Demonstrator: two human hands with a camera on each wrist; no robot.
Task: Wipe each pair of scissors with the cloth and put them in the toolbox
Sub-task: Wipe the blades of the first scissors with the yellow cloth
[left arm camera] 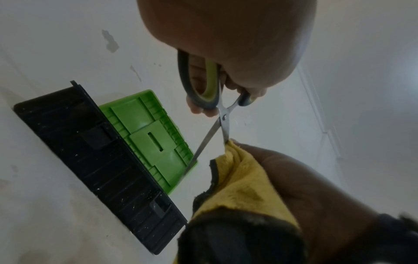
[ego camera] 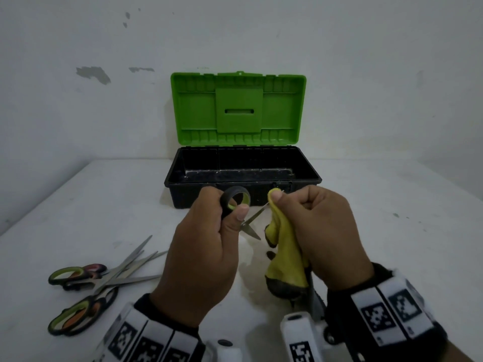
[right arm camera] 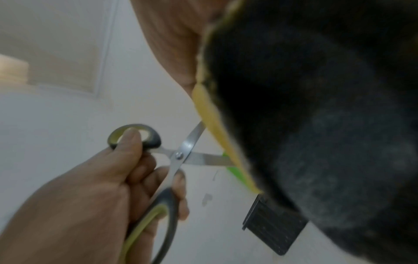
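Here the toolbox (ego camera: 243, 176) stands open on the desk (ego camera: 392, 231), holding no scissors. The left hand (ego camera: 201, 257) grips open scissors (ego camera: 251, 223). The right hand (ego camera: 321, 231) pinches the cloth (ego camera: 285, 257) around one blade.

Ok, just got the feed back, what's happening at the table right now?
The person is partway through wiping a pair of scissors. The left hand holds the open scissors by the handles, while the right hand pinches the yellow cloth around one blade. The toolbox sits open behind the hands, lid up, and no scissors show inside it. Several more scissors lie in a pile on the table to the person's left.
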